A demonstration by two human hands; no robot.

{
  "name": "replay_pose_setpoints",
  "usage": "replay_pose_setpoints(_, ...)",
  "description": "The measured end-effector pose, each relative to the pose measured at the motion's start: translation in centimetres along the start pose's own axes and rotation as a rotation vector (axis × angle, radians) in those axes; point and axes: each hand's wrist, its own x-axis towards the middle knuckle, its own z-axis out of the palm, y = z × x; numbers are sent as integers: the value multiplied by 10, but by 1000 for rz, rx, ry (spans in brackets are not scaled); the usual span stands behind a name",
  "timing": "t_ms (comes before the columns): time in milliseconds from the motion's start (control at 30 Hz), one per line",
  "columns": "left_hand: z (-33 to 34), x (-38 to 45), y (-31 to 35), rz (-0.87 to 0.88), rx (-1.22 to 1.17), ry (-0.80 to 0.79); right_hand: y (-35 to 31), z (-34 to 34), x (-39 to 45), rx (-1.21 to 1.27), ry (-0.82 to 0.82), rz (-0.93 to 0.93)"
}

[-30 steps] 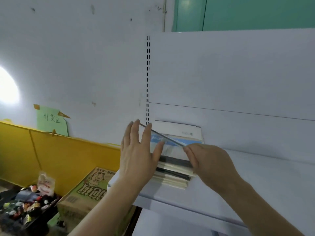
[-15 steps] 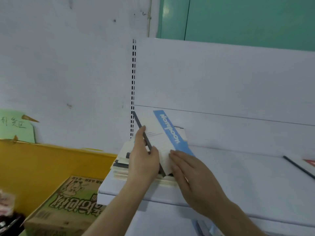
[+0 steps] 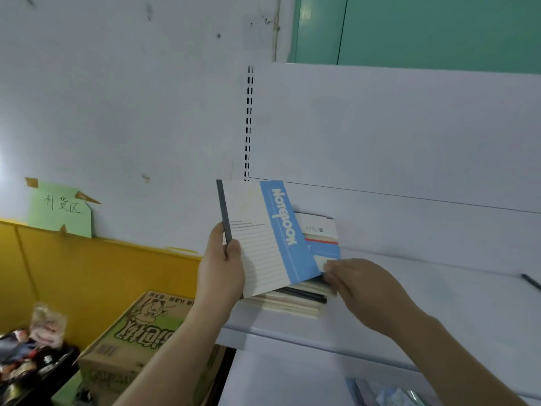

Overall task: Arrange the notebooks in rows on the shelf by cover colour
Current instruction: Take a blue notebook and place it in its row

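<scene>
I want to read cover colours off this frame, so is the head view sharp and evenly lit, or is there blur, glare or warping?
Head view: the notebook in the left hand is sharp, its blue band and lettering legible; the stack is softer; light is even, no glare on covers, only a bright patch at the far left edge; the shelf lines tilt from wide-angle distortion.

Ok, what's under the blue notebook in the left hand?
Under the blue notebook held by the left hand: a stack of notebooks on the shelf, whose top blue-and-red cover the right hand touches. Lower covers are hidden; only edges show.
</scene>
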Motion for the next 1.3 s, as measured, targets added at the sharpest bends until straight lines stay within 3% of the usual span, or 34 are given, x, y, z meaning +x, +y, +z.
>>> replay_pose_setpoints(100,-4,-1,2,-15,-47,51,4,-11,2,-144,121,47)
replay_pose_setpoints(200,-9,2,7,1,-103,80,12,-26,-1,-122,320,194)
replay_pose_setpoints(400,6,-7,15,20,-189,-61,-22,-49,-5,11,641,263)
replay_pose_setpoints(633,44,-26,27,-27,-489,-269,-82,0,-3,-87,557,69)
replay_pose_setpoints(800,53,-31,25,120,-409,-328,-80,4,-17,-14,413,73)
replay_pose_setpoints(900,59,-29,21,122,-402,-298,-75,-4,-27,8,366,27)
replay_pose_setpoints(967,63,-28,19,140,-410,-282,-64,-9,-36,6,362,78)
replay_pose_setpoints(1033,69,-29,19,175,-403,-316,-46,-19,-45,23,358,248)
replay_pose_setpoints(1133,83,-34,19,188,-421,-409,-22,-34,-63,94,232,458)
replay_pose_setpoints(1300,120,-60,22,154,-431,-455,-2,-55,-99,186,101,464)
